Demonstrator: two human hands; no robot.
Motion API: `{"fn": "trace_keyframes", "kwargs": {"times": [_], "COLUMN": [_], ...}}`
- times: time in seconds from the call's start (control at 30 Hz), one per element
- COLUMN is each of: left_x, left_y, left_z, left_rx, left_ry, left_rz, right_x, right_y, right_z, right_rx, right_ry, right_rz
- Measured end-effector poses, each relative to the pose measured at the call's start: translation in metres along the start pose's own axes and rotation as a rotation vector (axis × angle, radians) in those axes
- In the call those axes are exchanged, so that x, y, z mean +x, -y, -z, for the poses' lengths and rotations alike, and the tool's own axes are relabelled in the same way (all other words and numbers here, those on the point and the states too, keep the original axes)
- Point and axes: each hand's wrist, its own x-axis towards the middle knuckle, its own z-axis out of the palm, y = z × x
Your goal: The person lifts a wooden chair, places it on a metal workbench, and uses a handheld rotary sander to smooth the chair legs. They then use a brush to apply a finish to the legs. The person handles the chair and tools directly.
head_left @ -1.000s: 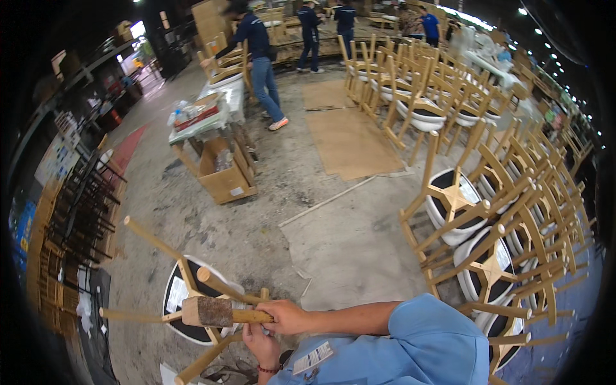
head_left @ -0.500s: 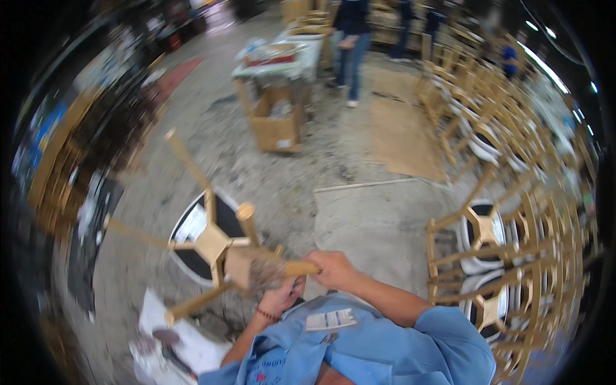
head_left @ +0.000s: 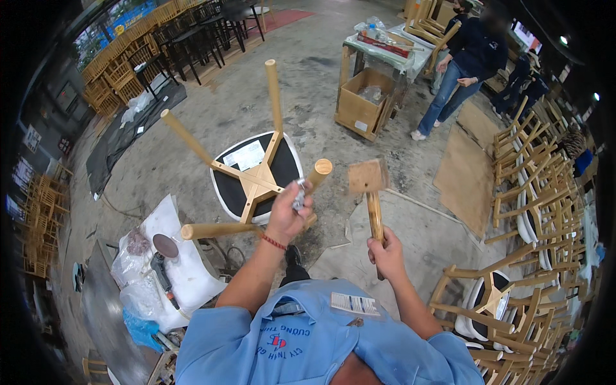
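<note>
My right hand (head_left: pixel 387 254) grips the handle of a wooden mallet (head_left: pixel 367 177), its block head up. The fingers of my left hand (head_left: pixel 287 213) are closed on small shiny silvery pieces (head_left: pixel 299 195), whose exact kind I cannot make out. That hand is beside one leg of an upturned wooden chair (head_left: pixel 259 182), near the leg's round end. Four splayed legs rise from the chair's cross brace, over a black seat underside with a white rim and a white label. The mallet head is to the right of that leg, apart from it.
At lower left, a disc sander (head_left: pixel 160 269) rests on white sheeting among plastic bags. A workbench (head_left: pixel 391 54) stands beyond, with a cardboard box (head_left: pixel 364 106) beside it. A person (head_left: pixel 459 70) walks there. Stacked wooden chairs (head_left: pixel 491 295) line the right; dark stools (head_left: pixel 192 48) stand far left.
My view has swung left. The mallet, earlier low across my body by the chair, is now raised upright at right. My hands have separated, and the left has come up beside the chair leg.
</note>
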Motion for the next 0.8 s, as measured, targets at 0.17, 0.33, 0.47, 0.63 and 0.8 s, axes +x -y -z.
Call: {"fn": "trace_keyframes", "kwargs": {"times": [0.17, 0.33, 0.47, 0.63, 0.8], "left_x": [0.040, 0.060, 0.068, 0.079, 0.078], "left_y": [-0.016, -0.021, -0.021, -0.023, -0.024], "left_z": [-0.004, -0.017, -0.011, 0.001, -0.004], "left_rx": [0.394, 0.750, 0.935, 1.136, 1.077], "left_ry": [-0.049, -0.045, 0.022, 0.042, 0.086], "left_rz": [-0.195, -0.202, -0.251, -0.240, -0.162], "right_x": [0.002, -0.022, -0.023, -0.028, -0.024], "right_y": [0.023, -0.017, -0.001, 0.015, 0.026], "right_z": [0.011, 0.009, 0.010, 0.016, 0.016], "right_rx": [0.218, 0.189, 0.207, 0.144, 0.102], "right_ry": [0.071, -0.007, 0.022, 0.080, 0.074], "right_rz": [0.053, -0.129, 0.084, 0.154, 0.049]}}
